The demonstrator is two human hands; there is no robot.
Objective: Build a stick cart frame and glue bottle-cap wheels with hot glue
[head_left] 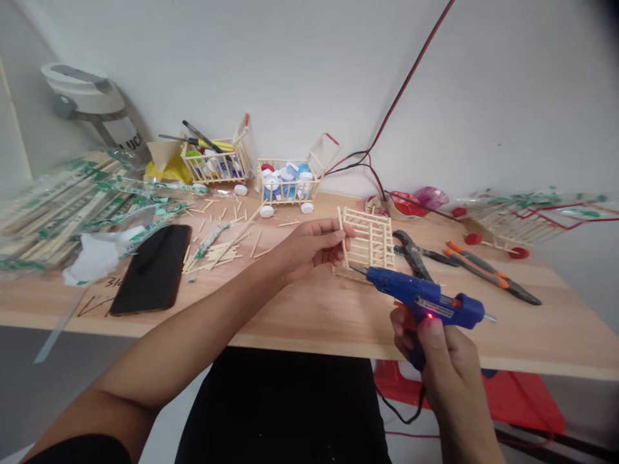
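The hands are apart: the left hand (309, 248) pinches the edge of a lattice panel of wooden sticks (370, 240) over the table (309, 316), while the right hand (447, 361) grips a blue hot glue gun (425, 303) (its red light glowing), nozzle (358, 269) just beside the panel's lower edge.

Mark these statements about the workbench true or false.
The right hand grips a blue hot glue gun. True.
The left hand holds a pair of pliers. False: it holds a lattice of wooden sticks.
The glue gun's indicator light glows red. True.
The stick cart nearer the lattice is empty. False: it holds bottle caps.
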